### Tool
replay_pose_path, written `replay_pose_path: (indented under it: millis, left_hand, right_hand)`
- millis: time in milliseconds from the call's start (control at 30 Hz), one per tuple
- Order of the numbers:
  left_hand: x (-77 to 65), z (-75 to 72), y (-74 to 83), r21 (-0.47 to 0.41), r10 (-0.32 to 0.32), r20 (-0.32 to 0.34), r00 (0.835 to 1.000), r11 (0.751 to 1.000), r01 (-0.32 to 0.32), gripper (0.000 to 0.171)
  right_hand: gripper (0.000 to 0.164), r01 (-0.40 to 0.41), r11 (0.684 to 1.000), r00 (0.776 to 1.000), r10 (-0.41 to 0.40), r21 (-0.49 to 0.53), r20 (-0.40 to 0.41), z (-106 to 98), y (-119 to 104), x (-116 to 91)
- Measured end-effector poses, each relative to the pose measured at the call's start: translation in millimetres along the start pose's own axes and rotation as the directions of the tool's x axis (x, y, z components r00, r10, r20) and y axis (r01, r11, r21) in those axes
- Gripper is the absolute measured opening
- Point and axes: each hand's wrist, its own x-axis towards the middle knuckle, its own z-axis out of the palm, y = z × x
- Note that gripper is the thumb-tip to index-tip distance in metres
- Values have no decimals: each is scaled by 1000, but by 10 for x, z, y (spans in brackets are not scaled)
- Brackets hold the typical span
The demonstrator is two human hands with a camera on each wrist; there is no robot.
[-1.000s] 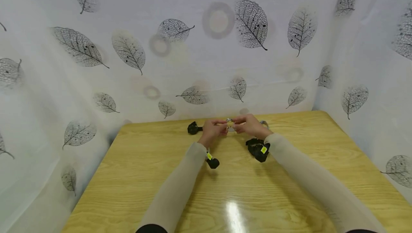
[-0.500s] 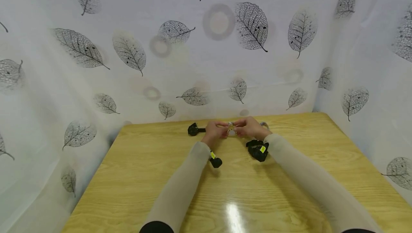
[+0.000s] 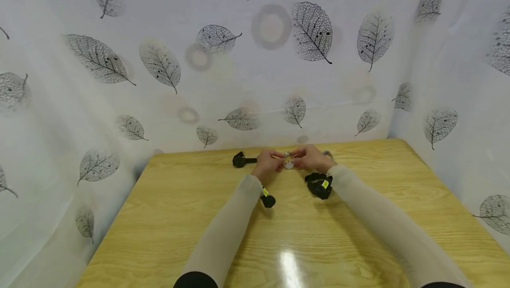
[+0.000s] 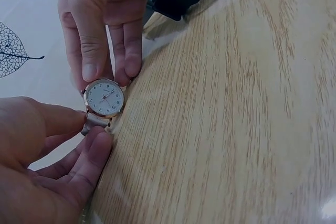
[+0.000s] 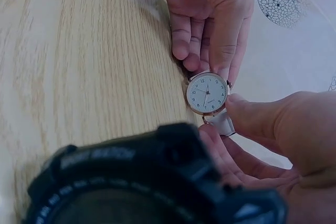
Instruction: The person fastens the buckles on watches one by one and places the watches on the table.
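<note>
Between my hands, near the table's far edge, is a wristwatch with a round white dial, a rose-gold rim and a pale strap. My left hand pinches it from the left; in the left wrist view, thumb and fingers grip the strap beside the case. From the other side my right hand pinches it, and in the right wrist view the thumb and fingertips meet at the strap just below the dial. The dial faces up toward me. Parts of the strap are hidden by the fingers.
A black watch lies left of my left hand. A bulky black digital watch fills the right wrist view's foreground. Behind my right hand shows a silver ring-shaped thing. A leaf-patterned curtain hangs at the table's far edge.
My hands have lowered slightly and shifted a little to the right with the wristwatch. Its dial has turned to show its white face. The other watches have stayed in place.
</note>
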Motion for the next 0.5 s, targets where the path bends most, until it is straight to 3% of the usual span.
replay_pose_path:
  millis: [500]
  left_hand:
    - [24,-24,-30,26,3,24,1000,1000,-4,12]
  right_hand:
    - [44,-14,1000,1000,14,0,9,-11,7,-12]
